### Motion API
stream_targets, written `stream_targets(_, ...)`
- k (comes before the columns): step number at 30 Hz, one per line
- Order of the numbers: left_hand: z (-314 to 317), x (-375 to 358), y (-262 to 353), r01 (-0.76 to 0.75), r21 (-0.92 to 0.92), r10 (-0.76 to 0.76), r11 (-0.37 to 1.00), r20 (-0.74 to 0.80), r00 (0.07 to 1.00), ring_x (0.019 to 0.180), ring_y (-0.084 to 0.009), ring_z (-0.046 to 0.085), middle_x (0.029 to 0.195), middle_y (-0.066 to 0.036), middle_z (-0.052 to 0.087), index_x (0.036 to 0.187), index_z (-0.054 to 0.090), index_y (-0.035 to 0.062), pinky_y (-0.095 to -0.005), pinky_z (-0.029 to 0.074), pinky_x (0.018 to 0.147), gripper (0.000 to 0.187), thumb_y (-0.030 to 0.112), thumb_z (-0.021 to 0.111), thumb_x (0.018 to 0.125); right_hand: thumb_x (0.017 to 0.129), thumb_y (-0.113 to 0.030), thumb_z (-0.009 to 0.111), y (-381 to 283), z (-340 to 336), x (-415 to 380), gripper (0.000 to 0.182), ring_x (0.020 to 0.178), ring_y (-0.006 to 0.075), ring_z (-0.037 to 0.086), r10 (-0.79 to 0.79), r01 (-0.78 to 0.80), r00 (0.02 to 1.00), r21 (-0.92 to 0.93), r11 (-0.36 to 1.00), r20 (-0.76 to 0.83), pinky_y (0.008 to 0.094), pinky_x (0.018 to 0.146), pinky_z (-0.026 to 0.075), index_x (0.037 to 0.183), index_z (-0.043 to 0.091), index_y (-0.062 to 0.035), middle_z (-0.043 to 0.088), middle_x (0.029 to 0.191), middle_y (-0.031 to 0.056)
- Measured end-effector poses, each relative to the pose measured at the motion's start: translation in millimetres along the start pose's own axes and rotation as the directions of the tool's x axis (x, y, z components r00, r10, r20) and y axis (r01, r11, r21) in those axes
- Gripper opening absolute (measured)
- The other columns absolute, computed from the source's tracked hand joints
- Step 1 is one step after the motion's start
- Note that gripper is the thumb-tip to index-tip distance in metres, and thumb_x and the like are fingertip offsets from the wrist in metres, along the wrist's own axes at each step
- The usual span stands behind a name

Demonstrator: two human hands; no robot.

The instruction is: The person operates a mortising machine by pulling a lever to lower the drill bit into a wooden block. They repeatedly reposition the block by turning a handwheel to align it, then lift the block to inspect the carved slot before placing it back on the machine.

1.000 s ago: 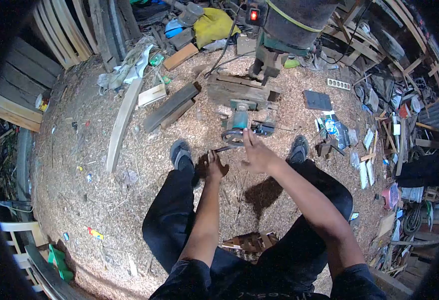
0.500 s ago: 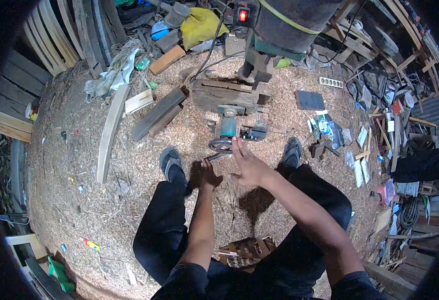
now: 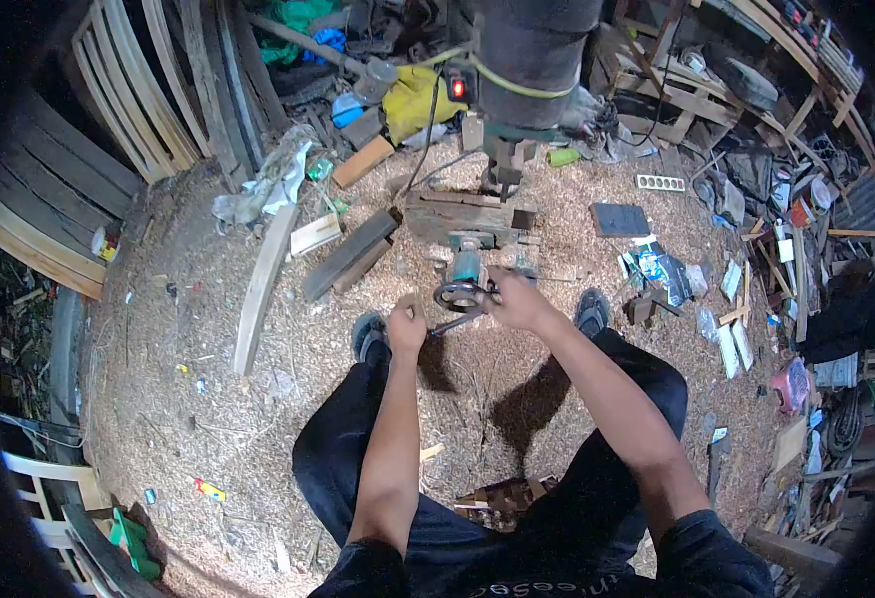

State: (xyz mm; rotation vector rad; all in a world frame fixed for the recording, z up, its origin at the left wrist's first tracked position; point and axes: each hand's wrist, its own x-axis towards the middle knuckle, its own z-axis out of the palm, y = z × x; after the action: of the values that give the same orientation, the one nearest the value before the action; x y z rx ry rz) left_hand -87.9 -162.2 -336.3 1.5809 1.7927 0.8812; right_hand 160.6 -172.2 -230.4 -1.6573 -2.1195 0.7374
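Note:
In front of me stands a green floor machine with a big dark motor housing (image 3: 532,60). Its dark tool end (image 3: 504,181) sits just above a thick, rough wooden block (image 3: 457,217) on the carriage. A round black handwheel (image 3: 459,296) faces me below the teal carriage part (image 3: 466,265). My right hand (image 3: 517,301) is closed on the right side of the handwheel. My left hand (image 3: 407,325) is closed in a fist, left of the wheel, beside the end of a dark rod (image 3: 452,323); what it holds, if anything, is hidden.
Wood shavings cover the ground. Dark timbers (image 3: 353,254) and a long pale board (image 3: 264,289) lie to the left. A dark flat board (image 3: 621,220) and a white power strip (image 3: 660,183) lie right. My feet flank the machine; a red switch (image 3: 458,89) glows.
My right hand has gone from outstretched fingers at the carriage to a closed grip at the wheel. My left hand has curled and risen slightly. The view has shifted.

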Motion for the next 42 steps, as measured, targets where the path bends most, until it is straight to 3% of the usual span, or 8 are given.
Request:
stream_targets(14,-119,98,494,-0.899,0.12,0.73,0.42,-0.634,0.256,0.108,-0.0375,0.059,0.112,-0.016,0.063,0.107,0.062,0.0019,-0.0447,0.041,0.1,0.026,0.019,0.063,0.087,0.095,-0.019,0.064,-105,-332,56,0.024,0.075,0.011,0.063,0.084,0.536,0.378,0.292,0.792,-0.922,0.0273,0.07,0.05,0.1,0.069,0.0034,0.071,0.086,0.0084)
stream_targets(27,-87,127,502,-0.829,0.264,0.7,0.493,-0.686,0.198,0.099,-0.034,0.062,0.107,-0.013,0.069,0.089,0.075,0.0041,-0.0452,0.041,0.096,0.026,0.02,0.055,0.082,0.072,-0.079,0.064,22,-442,270,0.104,0.111,0.0365,0.064,0.322,-0.033,0.694,0.419,0.908,-0.644,0.041,0.089,0.053,0.118,0.059,0.0145,0.065,0.117,0.0291)
stream_targets(31,-84,133,503,-0.81,0.307,0.702,0.499,-0.692,0.17,0.099,-0.0336,0.062,0.106,-0.013,0.068,0.091,0.075,0.005,-0.0461,0.042,0.096,0.026,0.017,0.054,0.081,0.076,-0.082,0.06,-19,-456,262,0.117,0.093,0.0277,0.064,0.23,0.187,0.713,0.496,0.848,-0.662,0.0406,0.08,0.053,0.137,0.039,0.0151,0.061,0.108,0.0213)
stream_targets(33,-85,133,502,-0.824,0.302,0.709,0.478,-0.687,0.159,0.099,-0.0331,0.062,0.102,-0.013,0.069,0.092,0.075,0.0051,-0.0454,0.042,0.094,0.028,0.018,0.053,0.082,0.078,-0.085,0.053,0,-472,296,0.11,0.102,0.0304,0.064,0.337,0.167,0.435,0.443,0.881,-0.835,0.0426,0.087,0.05,0.131,0.054,0.0117,0.065,0.115,0.0247)
stream_targets(35,-82,133,502,-0.826,0.305,0.696,0.474,-0.705,0.139,0.097,-0.0329,0.062,0.101,-0.012,0.069,0.092,0.075,0.0049,-0.0444,0.043,0.093,0.027,0.018,0.053,0.082,0.094,-0.055,0.057,-24,-495,283,0.06,0.069,0.0159,0.059,0.158,0.456,0.597,0.495,0.74,-0.786,0.034,0.064,0.045,0.083,0.068,0.0037,0.064,0.073,0.008)
stream_targets(36,-81,135,499,-0.819,0.319,0.694,0.477,-0.709,0.128,0.095,-0.0331,0.062,0.101,-0.012,0.069,0.092,0.076,0.0055,-0.0442,0.043,0.093,0.027,0.019,0.054,0.082,0.09,-0.068,0.056,-89,-499,223,0.086,0.082,0.0256,0.062,0.461,0.164,0.565,0.641,0.75,-0.684,0.0369,0.069,0.051,0.131,0.055,0.0083,0.062,0.101,0.015)
stream_targets(39,-75,137,494,-0.82,0.314,0.674,0.479,-0.729,0.115,0.095,-0.0329,0.062,0.099,-0.012,0.068,0.087,0.076,0.0067,-0.0455,0.043,0.093,0.026,0.019,0.054,0.081,0.084,-0.082,0.048,-97,-492,198,0.075,0.046,0.0164,0.049,0.366,0.335,0.697,0.732,0.594,-0.616,0.0318,0.048,0.039,0.064,0.053,-0.0098,0.048,0.055,0.0023)
stream_targets(42,-70,140,489,-0.826,0.308,0.668,0.472,-0.736,0.107,0.094,-0.0327,0.062,0.098,-0.012,0.069,0.082,0.076,0.0063,-0.0454,0.043,0.091,0.025,0.019,0.054,0.08,0.093,-0.054,0.054,-103,-466,180,0.054,0.046,0.0166,0.046,0.281,0.5,0.614,0.639,0.585,-0.737,0.033,0.046,0.036,0.064,0.055,-0.0081,0.048,0.055,0.0031)
